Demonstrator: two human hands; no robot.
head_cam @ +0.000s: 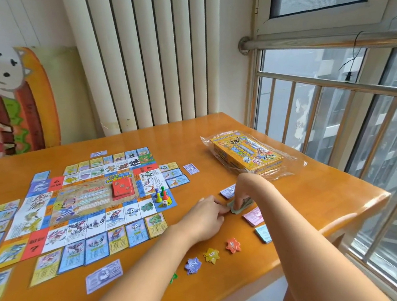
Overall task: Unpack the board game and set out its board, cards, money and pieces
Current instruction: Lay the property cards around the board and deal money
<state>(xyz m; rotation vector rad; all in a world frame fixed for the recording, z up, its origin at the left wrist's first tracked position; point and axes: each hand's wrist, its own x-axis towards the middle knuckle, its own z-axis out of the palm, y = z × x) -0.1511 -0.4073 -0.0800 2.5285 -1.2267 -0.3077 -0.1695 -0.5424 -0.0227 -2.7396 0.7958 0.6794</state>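
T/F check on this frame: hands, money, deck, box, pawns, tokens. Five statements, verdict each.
1. The left hand and right hand both hold the green money stack. True.
2. The red card deck sits on the board. True.
3. The game box lies on the board. False: it lies on the table beyond the hands, apart from the board.
4. The pawns stand off the board. False: they stand on its blue corner square.
5. The orange star token, yellow star token and purple star token lie apart on the table. True.
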